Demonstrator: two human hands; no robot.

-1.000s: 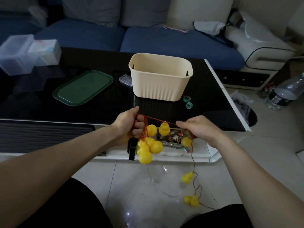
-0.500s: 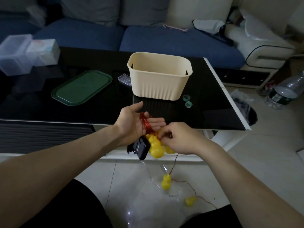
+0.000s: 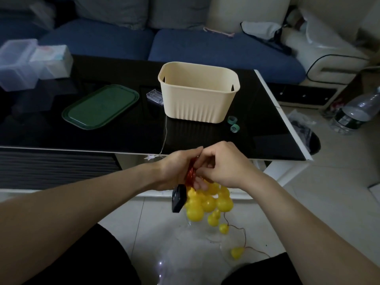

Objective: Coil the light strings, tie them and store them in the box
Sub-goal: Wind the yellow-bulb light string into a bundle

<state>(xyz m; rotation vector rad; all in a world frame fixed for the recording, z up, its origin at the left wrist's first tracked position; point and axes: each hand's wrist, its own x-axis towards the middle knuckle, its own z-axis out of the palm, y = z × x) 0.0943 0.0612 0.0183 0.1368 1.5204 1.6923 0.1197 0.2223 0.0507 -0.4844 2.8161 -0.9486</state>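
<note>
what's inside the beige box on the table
Only the upper inside walls of the beige box show, and nothing pokes above its rim. Its near wall hides the bottom, so what lies inside cannot be told.

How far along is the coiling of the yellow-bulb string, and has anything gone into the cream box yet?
Mostly coiled: red wire loops are wound around the left hand, with a cluster of yellow bulbs and a black battery pack hanging below. In hand: the right hand works at the coil. Left: two or three bulbs trail toward the floor, no tie is visible, the cream box shows nothing inside, and a second, clear-wire string hangs off the table.
</note>
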